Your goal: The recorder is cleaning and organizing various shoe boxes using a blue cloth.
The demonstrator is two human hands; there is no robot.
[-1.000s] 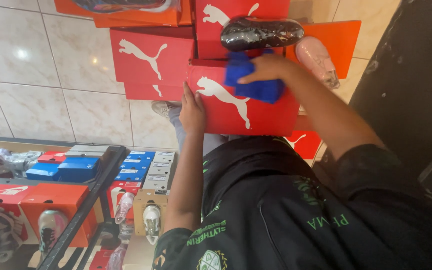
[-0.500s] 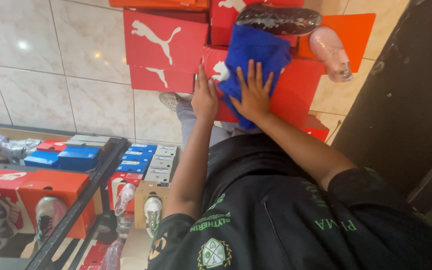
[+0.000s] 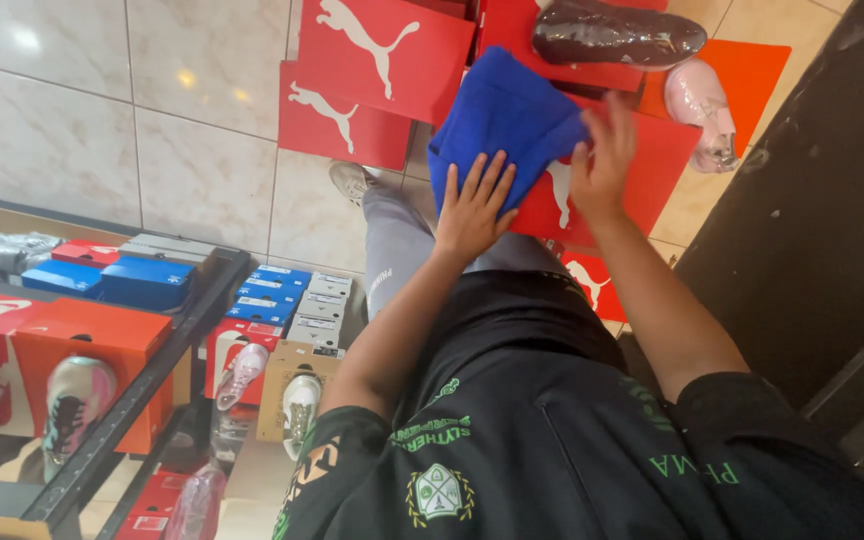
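A blue cloth (image 3: 507, 110) lies spread over a red shoe box (image 3: 657, 165) held in front of me. My left hand (image 3: 472, 205) presses flat on the cloth's lower edge, fingers apart. Beside the cloth's right corner, my right hand (image 3: 602, 155) rests on the box with its fingers spread and touches the cloth. A dark shoe in clear wrap (image 3: 612, 35) lies just above the cloth. To its right a pink wrapped shoe (image 3: 702, 110) sits on an orange lid.
Red box lids (image 3: 382, 50) lie on the tiled floor at the top. My grey-trousered leg and shoe (image 3: 352, 180) stretch below them. A metal shelf (image 3: 102, 440) with orange and blue shoe boxes (image 3: 142, 280) stands left. A dark wall (image 3: 812, 200) runs along the right.
The cloth was bunched in my right hand on the box; it now lies spread out. My left hand moved from the box onto the cloth, and my right hand shifted to its right corner.
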